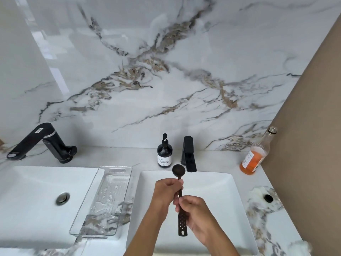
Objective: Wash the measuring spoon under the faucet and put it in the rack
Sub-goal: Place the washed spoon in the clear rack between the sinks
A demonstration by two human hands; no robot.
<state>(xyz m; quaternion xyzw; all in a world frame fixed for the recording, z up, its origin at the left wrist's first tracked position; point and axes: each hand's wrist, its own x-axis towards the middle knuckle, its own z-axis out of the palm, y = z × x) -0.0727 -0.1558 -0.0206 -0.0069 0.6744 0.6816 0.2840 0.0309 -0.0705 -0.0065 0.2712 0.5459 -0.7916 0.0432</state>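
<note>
Measuring spoon [181, 206]: dark, bowl end pointing away, held over the right-hand sink [227, 200]. Left hand [167, 191] grips the stem just below the bowl; right hand [193, 213] pinches the handle nearer the person. Faucet [188, 154]: just beyond the bowl. Clear rack [103, 202]: left of both hands, wet.

Both hands cover the middle of the measuring spoon [180, 200]; the pump bottle's label [164, 159] is too small to read, and the left sink [27, 182] runs off-frame.
</note>
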